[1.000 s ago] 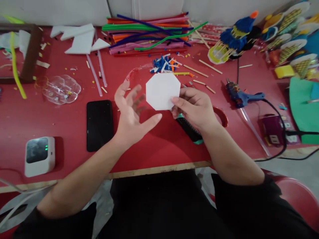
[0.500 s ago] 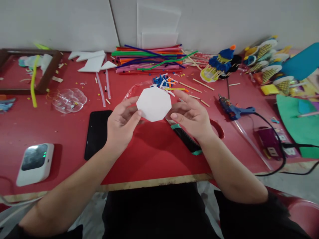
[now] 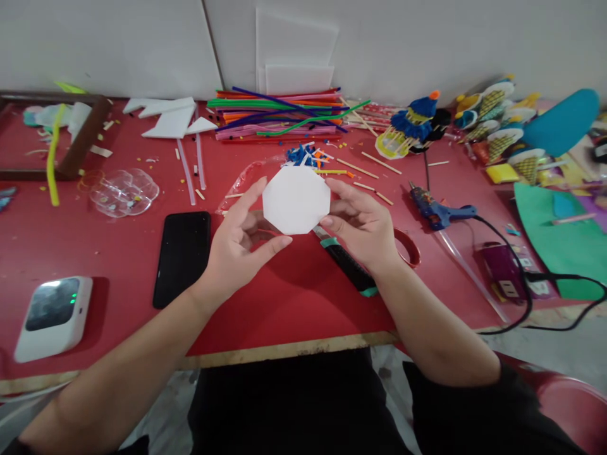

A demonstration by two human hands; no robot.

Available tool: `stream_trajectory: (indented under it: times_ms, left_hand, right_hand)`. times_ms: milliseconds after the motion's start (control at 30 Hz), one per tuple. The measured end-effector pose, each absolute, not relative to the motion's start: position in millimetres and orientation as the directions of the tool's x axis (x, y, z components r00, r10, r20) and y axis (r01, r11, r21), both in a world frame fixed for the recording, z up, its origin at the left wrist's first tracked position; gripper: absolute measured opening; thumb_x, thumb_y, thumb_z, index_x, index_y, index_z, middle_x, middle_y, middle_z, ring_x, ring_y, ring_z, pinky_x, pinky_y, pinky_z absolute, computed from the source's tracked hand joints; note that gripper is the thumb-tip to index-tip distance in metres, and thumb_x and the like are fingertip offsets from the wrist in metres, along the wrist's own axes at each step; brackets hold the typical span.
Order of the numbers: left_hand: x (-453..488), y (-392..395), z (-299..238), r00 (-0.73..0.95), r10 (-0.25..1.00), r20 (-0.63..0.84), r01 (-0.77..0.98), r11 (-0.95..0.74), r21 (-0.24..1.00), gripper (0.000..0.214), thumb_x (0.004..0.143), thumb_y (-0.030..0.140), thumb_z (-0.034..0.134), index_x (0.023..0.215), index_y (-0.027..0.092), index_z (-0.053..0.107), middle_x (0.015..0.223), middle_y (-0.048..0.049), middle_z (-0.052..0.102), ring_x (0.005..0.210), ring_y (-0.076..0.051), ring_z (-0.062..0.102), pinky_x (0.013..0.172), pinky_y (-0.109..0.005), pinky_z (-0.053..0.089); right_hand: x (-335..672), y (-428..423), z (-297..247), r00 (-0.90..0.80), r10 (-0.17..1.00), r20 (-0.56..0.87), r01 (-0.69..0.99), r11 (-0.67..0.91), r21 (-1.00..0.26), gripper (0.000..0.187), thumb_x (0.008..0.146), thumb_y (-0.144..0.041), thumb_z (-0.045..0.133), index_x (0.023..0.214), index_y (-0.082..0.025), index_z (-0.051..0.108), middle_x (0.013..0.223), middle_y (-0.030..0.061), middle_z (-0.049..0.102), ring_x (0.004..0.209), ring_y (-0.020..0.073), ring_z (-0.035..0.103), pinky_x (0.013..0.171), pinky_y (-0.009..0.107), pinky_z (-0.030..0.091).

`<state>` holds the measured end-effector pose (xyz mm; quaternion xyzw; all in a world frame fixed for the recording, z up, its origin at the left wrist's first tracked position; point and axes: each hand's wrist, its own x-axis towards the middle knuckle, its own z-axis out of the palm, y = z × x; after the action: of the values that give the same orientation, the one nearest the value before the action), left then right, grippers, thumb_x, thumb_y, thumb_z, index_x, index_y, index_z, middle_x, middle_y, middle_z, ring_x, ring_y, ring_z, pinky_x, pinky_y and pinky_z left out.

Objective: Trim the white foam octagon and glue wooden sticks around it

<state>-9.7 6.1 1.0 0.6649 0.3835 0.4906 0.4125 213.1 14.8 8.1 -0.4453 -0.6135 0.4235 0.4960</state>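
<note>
The fingers (image 3: 344, 194) of my right hand (image 3: 370, 230) pinch the white octagon (image 3: 296, 201) above the counter (image 3: 284, 309); my left hand (image 3: 234, 240) curls half open beside it, contact unclear. From here I'd call this checking its shape; the next move calls for light edge handling.

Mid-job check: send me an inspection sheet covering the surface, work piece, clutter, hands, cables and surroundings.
Surface: red tabletop, small scraps scattered.
Work piece: white octagonal piece, held above the table.
Clutter: phone, box cutter with blade showing, glue gun, coloured stems.
Hands: right hand grips the piece's right edge; left hand curves open at its left, contact unclear.
Cables: black cable from the glue gun loops past a purple box.
Surroundings: pale wall behind.
</note>
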Motion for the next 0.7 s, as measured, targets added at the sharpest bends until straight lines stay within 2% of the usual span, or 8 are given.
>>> stream_trajectory:
  times_ms: [167,333,400,567,700]
  left_hand:
    - [-9.2,4.9,0.5,0.186,0.933,0.309,0.127,-0.334,0.934,0.080,0.082,0.047,0.078,0.151,0.031,0.041,0.098,-0.0053,0.076,0.097,-0.028,0.075,0.090,-0.053,0.063]
    - [-10.7,5.2,-2.7,0.135,0.939,0.318,0.194,-0.339,0.920,0.081,0.083,0.052,0.076,0.151,0.029,0.039,0.104,-0.0083,0.075,0.102,-0.032,0.074,0.089,-0.055,0.062]
    - [-11.2,5.9,-4.3,0.127,0.938,0.324,0.193,-0.344,0.919,0.082,0.082,0.052,0.076,0.151,0.030,0.039,0.106,-0.0089,0.076,0.104,-0.032,0.074,0.089,-0.055,0.062]
    - [-10.1,6.0,-4.3,0.118,0.942,0.314,0.164,-0.331,0.929,0.082,0.081,0.051,0.077,0.150,0.030,0.039,0.104,-0.0081,0.077,0.100,-0.030,0.075,0.088,-0.053,0.063]
    - [-7.9,4.3,-3.8,0.137,0.947,0.290,0.147,-0.309,0.940,0.079,0.082,0.052,0.077,0.148,0.030,0.041,0.098,-0.0069,0.076,0.093,-0.028,0.076,0.084,-0.052,0.064]
  right_hand:
    - [212.9,13.9,8.3,-0.156,0.952,0.263,0.114,0.282,-0.953,0.050,0.083,-0.050,0.075,0.130,-0.036,0.062,0.096,0.0009,0.077,0.087,0.0245,0.072,0.074,0.045,0.061]
    - [213.1,12.5,8.4,-0.151,0.964,0.217,0.132,0.237,-0.962,0.071,0.084,-0.054,0.073,0.147,-0.036,0.045,0.103,0.0037,0.075,0.093,0.0266,0.073,0.079,0.048,0.062]
    - [213.7,11.8,8.8,-0.145,0.968,0.205,0.130,0.224,-0.966,0.073,0.083,-0.056,0.073,0.147,-0.035,0.045,0.105,0.0051,0.075,0.094,0.0274,0.073,0.080,0.048,0.062]
    - [213.7,10.4,9.5,-0.099,0.970,0.222,0.022,0.225,-0.974,0.047,0.087,-0.053,0.070,0.128,-0.031,0.061,0.090,0.0019,0.075,0.088,0.0235,0.074,0.079,0.042,0.063]
    - [209.6,11.3,12.0,-0.002,0.981,0.195,0.007,0.195,-0.981,0.036,0.083,-0.052,0.076,0.109,-0.029,0.068,0.082,-0.0002,0.075,0.078,0.0198,0.074,0.073,0.037,0.062]
